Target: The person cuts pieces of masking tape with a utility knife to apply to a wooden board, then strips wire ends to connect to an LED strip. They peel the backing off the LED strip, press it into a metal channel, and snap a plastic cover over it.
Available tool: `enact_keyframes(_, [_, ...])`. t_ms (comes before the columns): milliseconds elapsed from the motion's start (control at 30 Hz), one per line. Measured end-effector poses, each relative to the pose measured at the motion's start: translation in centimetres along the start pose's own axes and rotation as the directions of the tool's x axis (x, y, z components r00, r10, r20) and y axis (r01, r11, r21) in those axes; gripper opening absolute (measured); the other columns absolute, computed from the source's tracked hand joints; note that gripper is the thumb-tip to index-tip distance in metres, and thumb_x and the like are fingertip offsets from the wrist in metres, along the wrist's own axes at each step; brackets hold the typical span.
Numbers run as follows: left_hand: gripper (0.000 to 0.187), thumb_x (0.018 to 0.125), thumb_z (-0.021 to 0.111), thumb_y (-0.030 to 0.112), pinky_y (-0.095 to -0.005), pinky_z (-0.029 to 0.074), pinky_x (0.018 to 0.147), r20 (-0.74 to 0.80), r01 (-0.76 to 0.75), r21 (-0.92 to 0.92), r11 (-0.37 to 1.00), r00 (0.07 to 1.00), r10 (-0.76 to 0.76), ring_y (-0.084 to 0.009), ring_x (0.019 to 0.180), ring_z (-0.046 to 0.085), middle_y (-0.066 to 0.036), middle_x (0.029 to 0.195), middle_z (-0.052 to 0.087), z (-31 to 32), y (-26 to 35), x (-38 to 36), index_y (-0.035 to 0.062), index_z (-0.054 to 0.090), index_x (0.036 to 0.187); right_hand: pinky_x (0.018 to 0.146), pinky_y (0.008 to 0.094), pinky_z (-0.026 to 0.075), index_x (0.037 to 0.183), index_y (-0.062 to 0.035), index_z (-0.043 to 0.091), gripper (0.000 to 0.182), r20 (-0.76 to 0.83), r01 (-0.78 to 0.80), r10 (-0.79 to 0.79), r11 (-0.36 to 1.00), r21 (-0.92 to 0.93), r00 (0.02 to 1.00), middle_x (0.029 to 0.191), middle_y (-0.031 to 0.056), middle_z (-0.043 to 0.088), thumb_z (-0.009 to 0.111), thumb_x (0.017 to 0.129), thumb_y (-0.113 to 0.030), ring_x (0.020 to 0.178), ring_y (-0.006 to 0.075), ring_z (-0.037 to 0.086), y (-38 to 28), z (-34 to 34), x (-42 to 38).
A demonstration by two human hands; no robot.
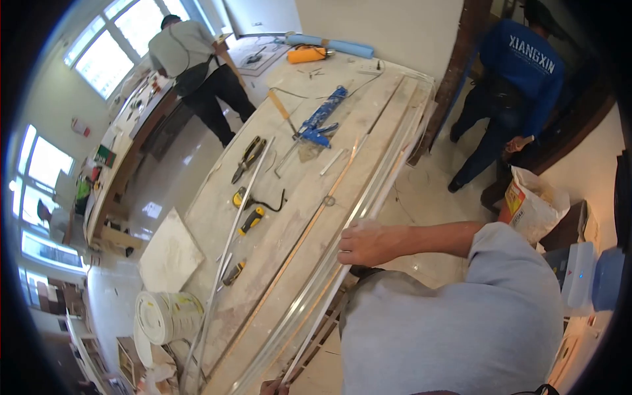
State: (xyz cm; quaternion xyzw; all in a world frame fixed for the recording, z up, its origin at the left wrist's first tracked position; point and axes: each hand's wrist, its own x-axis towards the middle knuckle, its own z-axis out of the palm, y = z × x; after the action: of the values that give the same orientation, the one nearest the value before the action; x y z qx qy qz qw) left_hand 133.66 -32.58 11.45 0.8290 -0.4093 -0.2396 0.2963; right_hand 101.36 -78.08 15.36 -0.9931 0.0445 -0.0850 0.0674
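Observation:
My right hand [365,242] reaches across to the near edge of the long worktable [257,227], its fingers curled round pale metal strips [299,309] lying lengthwise there. At the bottom edge of the view, my left hand [273,388] is partly cut off, its fingers closed at the end of a thin white strip [315,334]. Farther over the tabletop lie pliers [248,160], a yellow and black tape measure [241,197], yellow-black handled tools [251,220] and a blue caulking gun [320,120].
A white bucket [153,317] and a pale board [171,253] stand beyond the table. One person [191,59] works at a far bench; another person in blue [513,79] is at the upper right, near a white sack [534,203]. An orange bottle [307,54] lies at the table's far end.

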Motion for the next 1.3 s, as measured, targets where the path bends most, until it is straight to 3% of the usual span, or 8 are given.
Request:
enact_keyframes(100, [0.038,0.081,0.071,-0.001,-0.0390,0.053,0.083,0.062,-0.040,0.041,0.998,0.997,0.037,-0.0296,0.092,0.066,-0.016,0.098,0.071,0.2,-1.9,-1.2,0.0049,0.076,0.118,0.071,0.0412,0.051,0.098,-0.0116,0.064,0.023,0.128,0.035,-0.041,0.998,0.052,0.991,0.084,0.0048,0.062,0.064,0.094,-0.034,0.085,0.0253,0.064,-1.5,-1.6,-1.2])
enact_keyframes(233, [0.016,0.071,0.078,0.002,-0.0335,0.040,0.059,-0.021,0.011,-0.127,0.992,1.000,-0.014,-0.0218,0.066,0.055,-0.010,0.069,0.057,3.4,2.0,0.4,-0.0019,0.075,0.087,0.068,0.0468,0.053,0.102,-0.0093,0.065,0.033,0.361,-0.137,0.026,0.948,0.287,0.932,0.086,0.0120,0.067,0.056,0.103,-0.041,0.083,0.0341,0.068,-5.0,-0.4,-1.5])
enact_keyframes(467, [0.018,0.075,0.081,0.001,-0.0286,0.041,0.054,0.079,-0.095,-0.339,0.936,0.989,0.128,-0.0162,0.061,0.057,-0.009,0.076,0.065,11.6,5.0,3.2,0.0014,0.079,0.093,0.071,0.0491,0.055,0.110,-0.0110,0.066,0.024,0.315,-0.139,-0.048,0.829,0.542,0.948,0.092,0.0150,0.066,0.057,0.099,-0.030,0.085,0.0370,0.070,-9.5,4.0,-1.2])
enact_keyframes(667, [0.021,0.077,0.080,-0.001,-0.0299,0.046,0.058,-0.046,-0.245,-0.137,0.960,0.969,0.241,-0.0173,0.067,0.061,-0.009,0.078,0.066,12.5,6.5,4.1,0.0027,0.079,0.097,0.072,0.0496,0.056,0.111,-0.0124,0.066,0.021,0.342,-0.158,0.006,0.895,0.416,0.940,0.093,0.0150,0.066,0.058,0.093,-0.020,0.088,0.0379,0.070,-7.5,5.6,-2.0])
enact_keyframes(833, [0.030,0.074,0.075,-0.002,-0.0340,0.050,0.065,0.023,0.009,-0.090,0.996,1.000,-0.007,-0.0254,0.072,0.064,-0.012,0.081,0.068,9.2,-0.1,3.0,0.0039,0.079,0.104,0.076,0.0506,0.055,0.110,-0.0107,0.066,0.020,0.445,-0.196,0.012,0.908,0.370,0.895,0.098,0.0166,0.065,0.060,0.094,-0.021,0.093,0.0390,0.069,-6.1,5.3,-1.9])
enact_keyframes(1067, [0.016,0.083,0.076,0.011,-0.0383,0.051,0.069,-0.157,-0.086,-0.187,0.979,0.986,0.056,-0.0280,0.078,0.064,-0.012,0.085,0.067,10.0,1.3,5.9,0.0050,0.076,0.098,0.076,0.0476,0.053,0.141,-0.0259,0.061,0.041,0.450,-0.201,-0.058,0.839,0.505,0.891,0.096,0.0177,0.065,0.060,0.100,-0.022,0.086,0.0381,0.065,-8.3,6.2,4.7])
enact_keyframes(1133, [0.021,0.085,0.074,0.006,-0.0317,0.051,0.067,-0.525,-0.051,-0.440,0.896,0.825,-0.211,-0.0181,0.076,0.063,-0.008,0.091,0.066,10.5,3.7,5.6,0.0018,0.072,0.106,0.073,0.0474,0.053,0.141,-0.0247,0.060,0.041,0.473,-0.146,-0.120,0.860,0.488,0.873,0.092,0.0174,0.065,0.061,0.100,-0.021,0.082,0.0378,0.065,-9.1,7.2,5.9])
enact_keyframes(1300, [0.039,0.091,0.071,0.005,-0.0236,0.051,0.068,-0.543,-0.057,-0.825,0.562,0.354,-0.761,-0.0118,0.080,0.064,-0.005,0.102,0.065,14.0,1.8,5.3,-0.0037,0.061,0.127,0.070,0.0488,0.051,0.141,-0.0238,0.060,0.043,0.315,-0.063,-0.105,0.875,0.481,0.943,0.083,0.0170,0.063,0.065,0.098,-0.020,0.077,0.0379,0.064,-10.1,9.2,8.0])
